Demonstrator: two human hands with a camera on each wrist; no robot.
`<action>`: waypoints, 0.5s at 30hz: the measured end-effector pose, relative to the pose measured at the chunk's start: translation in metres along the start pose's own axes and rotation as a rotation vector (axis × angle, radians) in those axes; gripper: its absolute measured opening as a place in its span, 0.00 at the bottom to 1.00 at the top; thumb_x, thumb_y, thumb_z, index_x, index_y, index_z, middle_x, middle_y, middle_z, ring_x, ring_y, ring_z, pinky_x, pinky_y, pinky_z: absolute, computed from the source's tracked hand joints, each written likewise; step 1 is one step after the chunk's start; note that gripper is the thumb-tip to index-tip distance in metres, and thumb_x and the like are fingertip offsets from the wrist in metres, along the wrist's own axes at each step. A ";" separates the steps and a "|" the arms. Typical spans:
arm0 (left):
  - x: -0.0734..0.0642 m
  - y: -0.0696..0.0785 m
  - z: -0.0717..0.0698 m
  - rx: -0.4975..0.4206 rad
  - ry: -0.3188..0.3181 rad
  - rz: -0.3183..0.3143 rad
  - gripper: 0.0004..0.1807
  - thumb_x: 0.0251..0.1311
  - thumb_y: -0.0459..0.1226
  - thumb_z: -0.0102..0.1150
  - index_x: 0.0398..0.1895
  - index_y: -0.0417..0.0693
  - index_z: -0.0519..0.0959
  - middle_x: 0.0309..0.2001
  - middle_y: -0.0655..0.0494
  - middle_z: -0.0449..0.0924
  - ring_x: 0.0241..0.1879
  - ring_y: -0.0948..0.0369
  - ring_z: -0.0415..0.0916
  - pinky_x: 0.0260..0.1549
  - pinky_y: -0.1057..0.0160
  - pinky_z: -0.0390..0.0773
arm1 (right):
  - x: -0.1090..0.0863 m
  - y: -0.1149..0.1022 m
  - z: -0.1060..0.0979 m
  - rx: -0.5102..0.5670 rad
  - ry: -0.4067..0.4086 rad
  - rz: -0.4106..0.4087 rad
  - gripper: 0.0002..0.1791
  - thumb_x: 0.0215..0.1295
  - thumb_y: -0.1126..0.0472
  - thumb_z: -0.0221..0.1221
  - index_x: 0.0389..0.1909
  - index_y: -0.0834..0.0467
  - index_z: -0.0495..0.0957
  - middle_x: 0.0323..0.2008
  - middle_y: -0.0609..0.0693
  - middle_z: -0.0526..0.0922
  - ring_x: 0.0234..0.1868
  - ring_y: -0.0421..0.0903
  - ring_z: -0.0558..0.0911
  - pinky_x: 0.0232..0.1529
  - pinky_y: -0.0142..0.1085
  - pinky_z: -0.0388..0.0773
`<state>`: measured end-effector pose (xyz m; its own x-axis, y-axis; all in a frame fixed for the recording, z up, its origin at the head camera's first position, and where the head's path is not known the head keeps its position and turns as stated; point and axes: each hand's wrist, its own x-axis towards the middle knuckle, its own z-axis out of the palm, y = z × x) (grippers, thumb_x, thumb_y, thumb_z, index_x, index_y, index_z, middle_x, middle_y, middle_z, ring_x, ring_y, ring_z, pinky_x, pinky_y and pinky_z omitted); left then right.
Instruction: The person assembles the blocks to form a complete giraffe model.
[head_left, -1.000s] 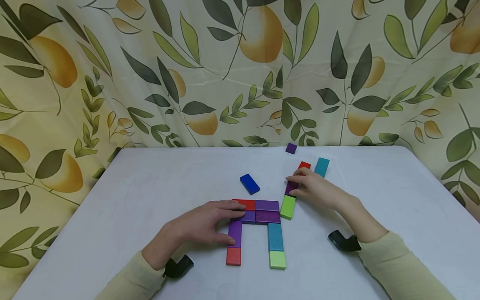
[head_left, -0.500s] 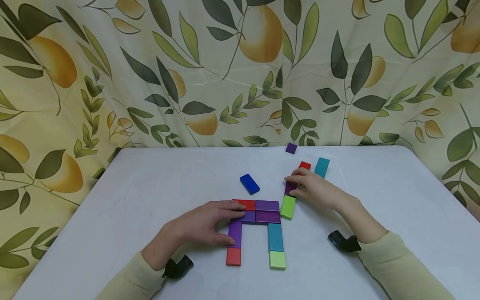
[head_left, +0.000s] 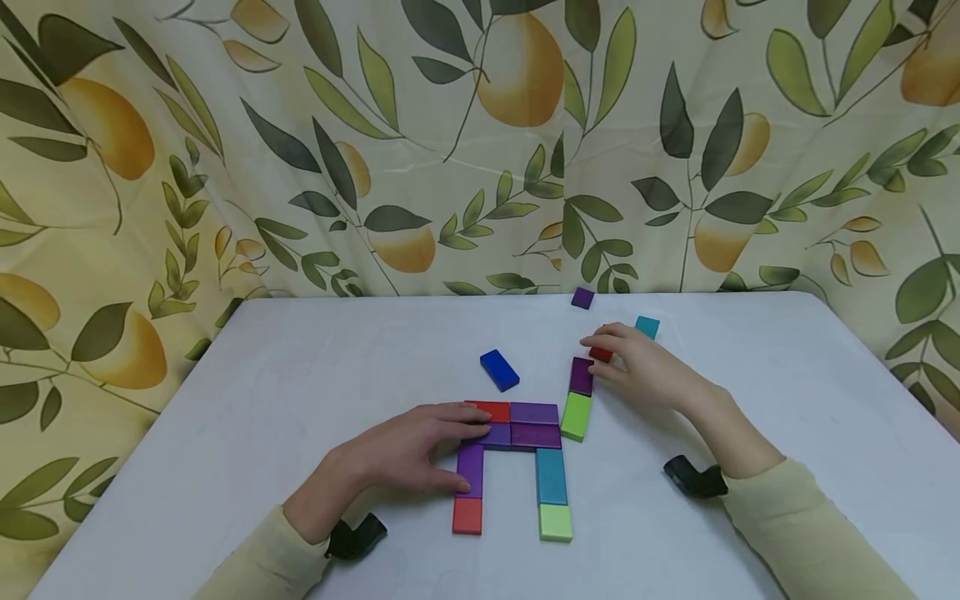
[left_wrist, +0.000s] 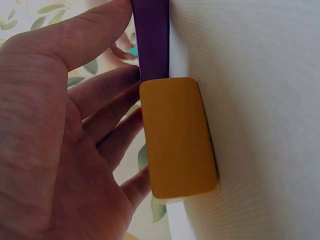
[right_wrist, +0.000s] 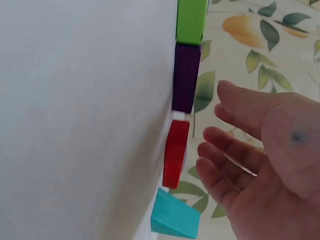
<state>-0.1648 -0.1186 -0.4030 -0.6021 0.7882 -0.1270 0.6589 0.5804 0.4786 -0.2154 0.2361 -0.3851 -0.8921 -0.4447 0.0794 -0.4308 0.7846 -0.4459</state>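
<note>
My left hand [head_left: 397,447] rests at the left side of a flat arrangement of coloured blocks. Its fingertips touch the red block [head_left: 495,411] and the violet block [head_left: 497,435], while the thumb lies at a purple block [head_left: 470,467] below. An orange block [left_wrist: 180,137] shows only in the left wrist view, beside the palm. Over a red block [head_left: 601,354] hovers my right hand [head_left: 652,371], fingers loosely bent. The right wrist view shows this hand apart from the blocks. Below it, a dark purple block [head_left: 581,376] touches a lime green block [head_left: 576,416].
A blue block [head_left: 499,370] lies behind the arrangement. A small purple block [head_left: 582,297] sits near the table's far edge, and a teal block [head_left: 647,326] is partly behind the right hand. Teal [head_left: 551,477] and light green [head_left: 555,522] blocks extend towards the front.
My right hand has left the dark purple block, moving slightly back and right to the red block. The left hand stays in place.
</note>
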 end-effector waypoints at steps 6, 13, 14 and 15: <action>-0.001 0.000 0.000 0.000 0.002 -0.010 0.36 0.61 0.51 0.69 0.72 0.55 0.72 0.74 0.65 0.62 0.74 0.59 0.56 0.68 0.54 0.64 | 0.008 0.007 -0.004 -0.029 0.013 0.040 0.24 0.70 0.63 0.63 0.64 0.67 0.75 0.63 0.69 0.70 0.64 0.67 0.68 0.64 0.61 0.67; -0.001 0.000 0.000 -0.005 0.003 0.002 0.36 0.61 0.51 0.69 0.72 0.54 0.72 0.74 0.64 0.62 0.74 0.60 0.56 0.68 0.54 0.64 | 0.020 0.017 -0.007 -0.094 0.004 0.092 0.26 0.68 0.62 0.64 0.64 0.67 0.74 0.64 0.71 0.69 0.64 0.70 0.66 0.65 0.65 0.61; 0.000 0.000 0.000 -0.004 0.003 0.004 0.36 0.61 0.51 0.69 0.72 0.55 0.72 0.74 0.64 0.62 0.74 0.60 0.56 0.68 0.54 0.64 | 0.021 0.018 -0.007 -0.108 0.000 0.098 0.26 0.67 0.61 0.64 0.64 0.67 0.75 0.64 0.70 0.69 0.64 0.70 0.67 0.65 0.66 0.60; -0.001 0.000 0.000 -0.001 0.004 0.005 0.36 0.61 0.51 0.69 0.72 0.55 0.72 0.74 0.64 0.62 0.74 0.60 0.56 0.68 0.54 0.64 | 0.022 0.019 -0.007 -0.120 -0.007 0.108 0.26 0.67 0.61 0.64 0.63 0.66 0.75 0.63 0.70 0.70 0.64 0.69 0.67 0.65 0.66 0.59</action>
<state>-0.1644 -0.1192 -0.4030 -0.6006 0.7903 -0.1212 0.6613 0.5762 0.4804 -0.2440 0.2442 -0.3856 -0.9335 -0.3573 0.0299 -0.3455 0.8740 -0.3418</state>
